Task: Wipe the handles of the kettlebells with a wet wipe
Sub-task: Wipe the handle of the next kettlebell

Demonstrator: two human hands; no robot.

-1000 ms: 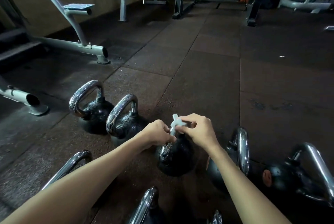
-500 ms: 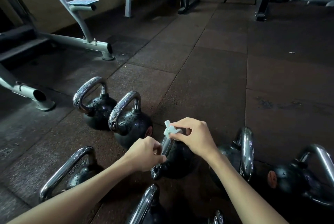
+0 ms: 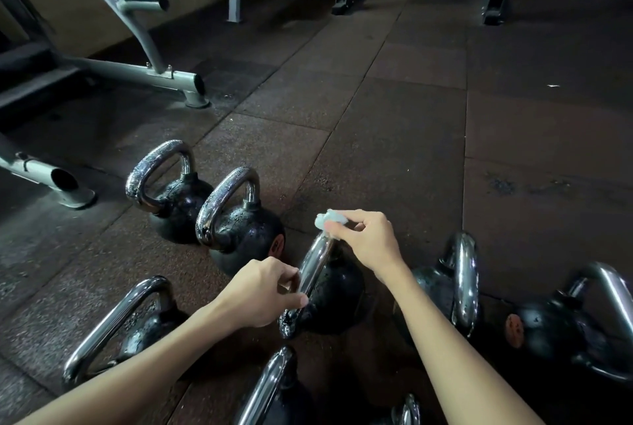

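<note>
Crowding kettlebells [image 3: 246, 232] (chrome handles [image 3: 214, 202]), bench frame [image 3: 137, 70] behind.

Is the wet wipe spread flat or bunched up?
Bunched: right hand pinches the wet wipe as a crumpled wad by the kettlebell handle.

Both bare forearms reach forward from the bottom edge and converge toward the middle. The left grip [image 3: 263, 291] is lower and nearer, back of the hand up, with fingers and thumb curled round a kettlebell handle [image 3: 313, 267]. The right grip [image 3: 368, 241] sits farther out and higher, wrist bent. Its thumb and forefinger pinch a wadded wet wipe [image 3: 328, 219] at that handle's top end, the other fingers loosely curled.
</note>
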